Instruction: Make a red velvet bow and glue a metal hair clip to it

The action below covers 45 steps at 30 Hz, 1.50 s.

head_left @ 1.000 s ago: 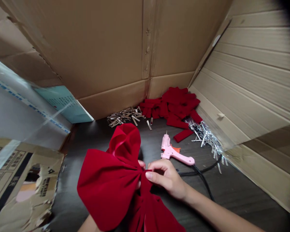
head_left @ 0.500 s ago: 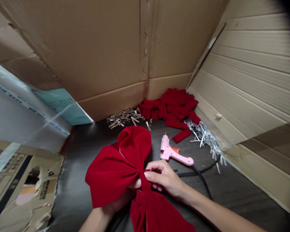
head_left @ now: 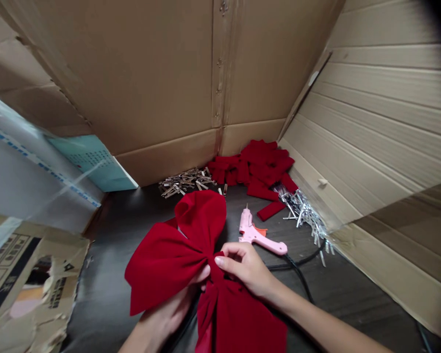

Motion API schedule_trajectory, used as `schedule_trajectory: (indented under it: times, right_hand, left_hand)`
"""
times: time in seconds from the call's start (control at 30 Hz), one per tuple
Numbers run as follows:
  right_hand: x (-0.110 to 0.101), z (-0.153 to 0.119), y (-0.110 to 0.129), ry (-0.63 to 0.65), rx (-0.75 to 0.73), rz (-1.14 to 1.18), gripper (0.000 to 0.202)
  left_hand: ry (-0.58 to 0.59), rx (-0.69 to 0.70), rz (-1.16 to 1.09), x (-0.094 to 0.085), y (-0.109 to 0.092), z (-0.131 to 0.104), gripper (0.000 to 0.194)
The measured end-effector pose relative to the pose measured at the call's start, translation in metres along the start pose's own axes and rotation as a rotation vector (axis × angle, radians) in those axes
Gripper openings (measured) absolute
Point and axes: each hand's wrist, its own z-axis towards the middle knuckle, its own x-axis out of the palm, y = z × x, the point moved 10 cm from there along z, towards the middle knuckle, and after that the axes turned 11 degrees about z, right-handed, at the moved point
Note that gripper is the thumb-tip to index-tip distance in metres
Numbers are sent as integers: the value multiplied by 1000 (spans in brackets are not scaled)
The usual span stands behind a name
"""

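A large red velvet bow [head_left: 165, 262] is held up in front of me, its loops spread to the left and top and its tails hanging toward the bottom. My right hand [head_left: 244, 267] pinches the bow's centre band between thumb and fingers. From below and behind, my left hand [head_left: 180, 301] grips the gathered middle; its thumb shows beside the knot while most of its fingers are hidden by the cloth. Just beyond my right hand, a pink glue gun [head_left: 259, 233] with an orange trigger lies on its side on the dark table [head_left: 113, 255].
At the back lie a heap of metal clips [head_left: 187, 180] and a pile of red velvet strips [head_left: 266, 164]. Silver twist ties [head_left: 305, 211] are scattered at right. A black cord [head_left: 301, 277] trails from the glue gun. Cardboard walls [head_left: 161, 73] enclose the table; a light-blue card [head_left: 95, 162] stands left.
The view has shifted slightly, so the background sits a little further left. My left thumb now shows higher beside the knot. My right hand keeps its pinch on the centre band.
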Motion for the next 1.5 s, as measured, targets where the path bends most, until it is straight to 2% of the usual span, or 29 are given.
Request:
schedule_trajectory:
  times: [0.13,0.3,0.4,0.5,0.7,0.8,0.87,0.97,1.13,1.4,1.5]
  right_hand:
    - [-5,1,7,-53,-54,-82,39]
    - [-4,0,13,-57,-105,-201,35]
    - [1,-1,13,-28,-107,-216,32]
    - [4,-3,10,-16,-92,-185,30]
    - [2,-4,3,-41,-32,-94,35]
    - [2,-5,6,-28,-26,-85,38]
    - [3,-4,6,-11,-16,-67,39]
    - [3,-3,6,1,-8,-31,39]
    - [1,-2,1,-27,-6,-1,40]
    - [10,-6,9,30,-17,84,32]
    - [10,-6,6,28,18,95,32]
  left_hand:
    - [-83,-33,-28,-7,4,-1,22]
    - [-66,-136,-53,-2,15,-2,26]
    - [-42,-88,55,2,11,-2,28]
    - [-19,-48,72,5,6,-3,30]
    - [-39,-12,90,-2,1,-3,25]
    - [-80,-47,129,-10,5,-2,48]
    - [-55,-80,149,-8,10,-2,57]
    - [-19,-115,99,-3,14,-2,55]
    - [0,-135,-114,6,16,-2,51]
    - [-177,-73,-190,-6,13,-3,51]
    - [-200,-73,-230,-5,16,-3,50]
